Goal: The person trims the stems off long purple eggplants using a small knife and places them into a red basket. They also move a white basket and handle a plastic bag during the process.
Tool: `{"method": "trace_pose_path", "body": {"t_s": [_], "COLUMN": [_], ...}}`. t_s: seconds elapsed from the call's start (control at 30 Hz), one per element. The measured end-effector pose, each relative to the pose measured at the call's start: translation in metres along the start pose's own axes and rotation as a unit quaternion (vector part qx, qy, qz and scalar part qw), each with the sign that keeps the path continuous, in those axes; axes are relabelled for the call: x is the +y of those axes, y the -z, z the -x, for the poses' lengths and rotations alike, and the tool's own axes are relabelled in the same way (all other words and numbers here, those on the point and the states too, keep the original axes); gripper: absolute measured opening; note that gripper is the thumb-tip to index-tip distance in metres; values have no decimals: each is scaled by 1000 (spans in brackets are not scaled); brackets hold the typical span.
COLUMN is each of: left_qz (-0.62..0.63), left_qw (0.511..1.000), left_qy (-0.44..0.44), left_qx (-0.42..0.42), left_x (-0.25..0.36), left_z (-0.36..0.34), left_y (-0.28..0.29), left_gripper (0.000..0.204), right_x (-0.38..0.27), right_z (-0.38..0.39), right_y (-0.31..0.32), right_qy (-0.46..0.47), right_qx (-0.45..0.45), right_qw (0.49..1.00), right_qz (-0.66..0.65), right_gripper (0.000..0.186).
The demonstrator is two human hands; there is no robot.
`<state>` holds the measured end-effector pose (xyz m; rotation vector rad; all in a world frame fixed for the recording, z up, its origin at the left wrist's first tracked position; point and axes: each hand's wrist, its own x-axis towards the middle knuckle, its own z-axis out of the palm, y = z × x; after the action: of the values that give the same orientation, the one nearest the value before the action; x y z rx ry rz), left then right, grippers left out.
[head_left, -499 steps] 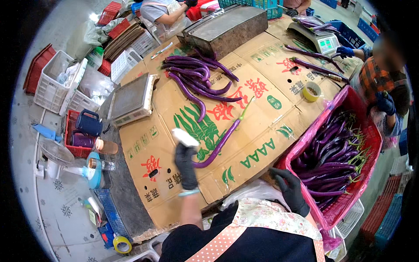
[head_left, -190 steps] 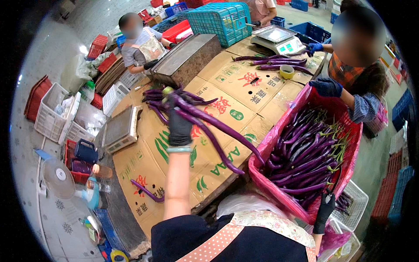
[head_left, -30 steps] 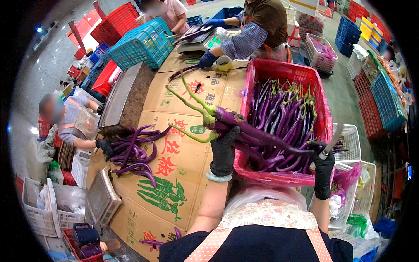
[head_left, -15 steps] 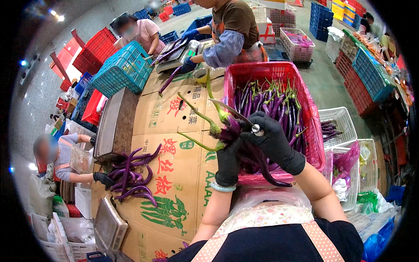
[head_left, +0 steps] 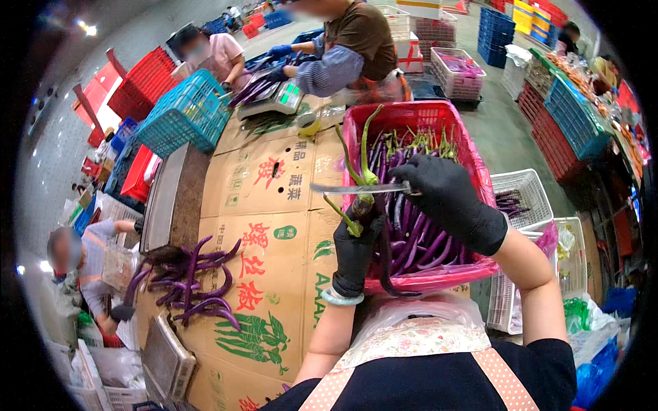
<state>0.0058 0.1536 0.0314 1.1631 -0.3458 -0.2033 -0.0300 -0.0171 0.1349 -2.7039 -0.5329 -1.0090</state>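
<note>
My left hand (head_left: 353,255), in a black glove, grips a bunch of long purple eggplants (head_left: 361,206) upright, green stems pointing up. A black glove also covers my right hand (head_left: 449,202), which holds a knife (head_left: 349,188) whose blade lies level across the stems, tip to the left. Both hands hover over the near left corner of a pink crate (head_left: 439,277) full of eggplants.
Flattened cardboard (head_left: 274,178) covers the table. A pile of eggplants (head_left: 192,281) lies at its left, where a seated person (head_left: 75,260) reaches for it. Two co-workers stand by a scale (head_left: 277,103) at the far end. A teal basket (head_left: 185,113) and white baskets (head_left: 521,198) flank the table.
My right hand has drawn back to the right and now holds the knife blade across the stems. The bunch in my left hand stays upright over the crate's corner.
</note>
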Motion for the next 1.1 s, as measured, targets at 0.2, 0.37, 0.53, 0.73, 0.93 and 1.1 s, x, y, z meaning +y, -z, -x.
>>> {"method": "trace_pose_path", "body": {"t_s": [0.2, 0.37, 0.53, 0.73, 0.93, 1.1], "left_qz": [-170, -139, -120, -106, -145, -117], "left_qw": [985, 988, 987, 986, 979, 976], "left_qy": [-30, -69, -88, -24, -28, 45], "left_qx": [-12, -8, -64, -130, -144, -177], "left_x": [8, -10, 5, 15, -8, 13], "left_z": [-2, -2, 8, 13, 12, 12], "left_y": [-19, -12, -20, -27, -28, -28], "left_gripper": [30, 26, 35, 36, 36, 35], "right_x": [4, 27, 54, 83, 59, 65], "right_z": [5, 4, 12, 36, 37, 41], "right_y": [7, 13, 20, 36, 15, 0], "right_qy": [26, 71, 96, 61, 63, 37], "right_qx": [-32, -73, -67, -102, -88, -37], "right_qw": [993, 982, 987, 985, 993, 998], "right_qz": [114, 162, 107, 123, 55, 39], "right_gripper": [9, 13, 13, 18, 18, 16]}}
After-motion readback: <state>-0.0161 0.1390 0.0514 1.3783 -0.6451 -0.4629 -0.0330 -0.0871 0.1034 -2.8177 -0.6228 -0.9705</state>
